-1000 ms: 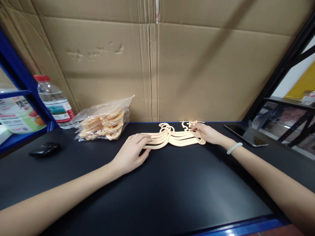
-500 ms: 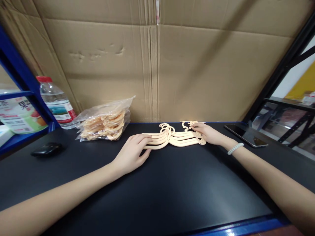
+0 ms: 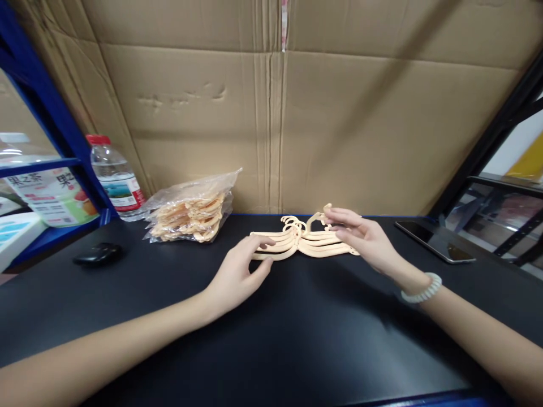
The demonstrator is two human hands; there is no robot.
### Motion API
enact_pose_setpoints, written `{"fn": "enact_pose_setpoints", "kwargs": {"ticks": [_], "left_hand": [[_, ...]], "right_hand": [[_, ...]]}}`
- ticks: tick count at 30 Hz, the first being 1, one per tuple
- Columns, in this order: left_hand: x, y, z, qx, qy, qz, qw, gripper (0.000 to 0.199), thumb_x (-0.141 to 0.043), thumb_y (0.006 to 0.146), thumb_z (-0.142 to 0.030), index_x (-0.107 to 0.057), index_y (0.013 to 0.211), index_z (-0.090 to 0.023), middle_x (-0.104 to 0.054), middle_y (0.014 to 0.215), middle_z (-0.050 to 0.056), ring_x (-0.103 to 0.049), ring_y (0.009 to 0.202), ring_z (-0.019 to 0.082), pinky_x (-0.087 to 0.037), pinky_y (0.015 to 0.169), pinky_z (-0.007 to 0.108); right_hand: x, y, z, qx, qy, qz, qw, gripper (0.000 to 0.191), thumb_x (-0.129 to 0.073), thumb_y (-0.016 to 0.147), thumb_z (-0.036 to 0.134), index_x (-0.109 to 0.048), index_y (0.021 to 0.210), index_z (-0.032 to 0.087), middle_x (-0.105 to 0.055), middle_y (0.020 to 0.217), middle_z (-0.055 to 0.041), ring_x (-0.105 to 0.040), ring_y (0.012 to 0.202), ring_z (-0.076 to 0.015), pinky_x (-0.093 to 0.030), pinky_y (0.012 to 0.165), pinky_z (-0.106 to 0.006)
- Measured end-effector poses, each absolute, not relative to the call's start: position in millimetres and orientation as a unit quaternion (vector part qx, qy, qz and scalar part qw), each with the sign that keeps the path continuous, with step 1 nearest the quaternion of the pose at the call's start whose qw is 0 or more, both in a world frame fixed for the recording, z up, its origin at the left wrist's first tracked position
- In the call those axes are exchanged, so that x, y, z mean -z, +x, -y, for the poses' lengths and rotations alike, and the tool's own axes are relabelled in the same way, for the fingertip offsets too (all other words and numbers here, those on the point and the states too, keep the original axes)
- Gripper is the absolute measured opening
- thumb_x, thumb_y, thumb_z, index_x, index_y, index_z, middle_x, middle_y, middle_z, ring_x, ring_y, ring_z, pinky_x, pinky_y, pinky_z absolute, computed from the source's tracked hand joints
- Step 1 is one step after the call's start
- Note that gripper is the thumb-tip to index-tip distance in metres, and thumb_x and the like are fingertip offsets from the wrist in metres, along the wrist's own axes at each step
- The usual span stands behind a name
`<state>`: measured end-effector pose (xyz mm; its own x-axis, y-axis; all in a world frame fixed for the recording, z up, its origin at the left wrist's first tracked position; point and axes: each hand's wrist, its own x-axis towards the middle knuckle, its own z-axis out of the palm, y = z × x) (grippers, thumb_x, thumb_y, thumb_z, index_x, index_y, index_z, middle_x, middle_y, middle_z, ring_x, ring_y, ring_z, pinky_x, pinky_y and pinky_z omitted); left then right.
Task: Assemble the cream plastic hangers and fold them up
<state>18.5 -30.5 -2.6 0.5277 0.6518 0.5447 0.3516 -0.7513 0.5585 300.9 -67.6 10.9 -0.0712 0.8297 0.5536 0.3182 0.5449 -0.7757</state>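
Note:
Several cream plastic clothes hangers (image 3: 324,250) lie in overlapping rows on the black tabletop, with their hooks (image 3: 292,225) bunched at the back. My left hand (image 3: 237,271) rests at their left ends. Its fingers curve over the ends, while the thumb stands apart at the front. Above the right part of the row, my right hand (image 3: 367,237) pinches another cream hanger (image 3: 314,219). The hook of that one shows left of the fingertips, and the hand hides most of the rest.
A clear bag of cream hangers (image 3: 190,217) lies at the back left, beside a red-capped water bottle (image 3: 116,181). A black computer mouse (image 3: 98,254) is at the left and a phone (image 3: 435,242) at the right. Cardboard (image 3: 203,124) walls off the back.
My right hand has lifted a hanger from behind the row and moved nearer, above the row's right side. My left hand has stayed at the left ends. The view has shifted slightly.

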Motion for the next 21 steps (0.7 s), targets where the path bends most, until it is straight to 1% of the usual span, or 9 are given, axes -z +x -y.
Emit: {"fn": "enact_pose_setpoints", "kwargs": {"ticks": [3,5,7,9,12,15,18,21], "left_hand": [[2,28,52,-0.384,0.756,-0.333,0.412,0.021,-0.057,0.083,-0.028,-0.059,0.1,-0.016,-0.063,0.102,0.009,-0.063,0.087,0.021,-0.05,0.077,0.035],[3,33,60,-0.351,0.705,-0.335,0.517,0.023,-0.06,0.081,-0.032,-0.061,0.097,-0.015,-0.064,0.094,0.008,-0.063,0.078,0.019,-0.051,0.074,0.034],[4,37,63,-0.344,0.675,-0.318,0.57,0.028,-0.063,0.08,-0.034,-0.061,0.1,-0.015,-0.065,0.094,0.007,-0.062,0.073,0.016,-0.05,0.071,0.031],[5,40,61,-0.364,0.657,-0.308,0.583,0.027,-0.066,0.079,-0.036,-0.062,0.096,-0.015,-0.065,0.09,0.006,-0.061,0.071,0.015,-0.049,0.069,0.029],[7,41,58,-0.402,0.642,-0.316,0.572,0.025,-0.065,0.082,-0.039,-0.063,0.085,-0.014,-0.062,0.076,0.003,-0.058,0.068,0.013,-0.047,0.067,0.027],[9,41,58,-0.428,0.616,-0.318,0.579,0.026,-0.063,0.085,-0.04,-0.063,0.09,-0.014,-0.061,0.072,0.002,-0.056,0.068,0.014,-0.046,0.066,0.027],[10,41,59,-0.445,0.583,-0.312,0.604,0.025,-0.063,0.085,-0.04,-0.061,0.09,-0.016,-0.061,0.073,0.001,-0.056,0.066,0.013,-0.045,0.065,0.027],[11,40,59,-0.454,0.566,-0.304,0.617,0.026,-0.061,0.086,-0.041,-0.057,0.085,-0.016,-0.065,0.081,0.003,-0.055,0.064,0.012,-0.045,0.063,0.027]], "right_hand": [[-9,272,83,-0.369,-0.355,0.681,0.523,0.039,-0.066,0.085,0.028,-0.062,0.123,0.027,-0.052,0.139,-0.0085,-0.058,0.119,-0.024,-0.044,0.106,-0.046],[-6,259,90,-0.43,-0.306,0.683,0.506,0.041,-0.066,0.085,0.025,-0.06,0.126,0.029,-0.053,0.139,-0.0067,-0.058,0.119,-0.0222,-0.042,0.108,-0.045],[-2,252,94,-0.468,-0.276,0.693,0.474,0.044,-0.065,0.086,0.023,-0.057,0.129,0.031,-0.053,0.138,-0.0055,-0.057,0.121,-0.0208,-0.042,0.108,-0.044],[0,247,96,-0.472,-0.268,0.715,0.44,0.045,-0.064,0.087,0.023,-0.055,0.131,0.031,-0.051,0.14,-0.0056,-0.052,0.126,-0.0205,-0.042,0.107,-0.042],[0,244,99,-0.416,-0.282,0.762,0.409,0.046,-0.062,0.088,0.021,-0.054,0.132,0.03,-0.051,0.14,-0.006,-0.046,0.13,-0.0206,-0.044,0.103,-0.039],[-5,244,101,-0.352,-0.306,0.797,0.383,0.042,-0.061,0.088,0.019,-0.057,0.128,0.03,-0.059,0.13,-0.0045,-0.053,0.122,-0.0189,-0.046,0.098,-0.036],[-6,250,98,-0.247,-0.356,0.817,0.38,0.025,-0.058,0.089,0.018,-0.065,0.111,0.026,-0.065,0.12,-0.0039,-0.058,0.114,-0.0184,-0.046,0.098,-0.036],[-1,264,87,-0.075,-0.413,0.824,0.381,0.019,-0.055,0.09,0.018,-0.066,0.104,0.022,-0.068,0.111,-0.0071,-0.059,0.109,-0.0216,-0.044,0.098,-0.042]]}}
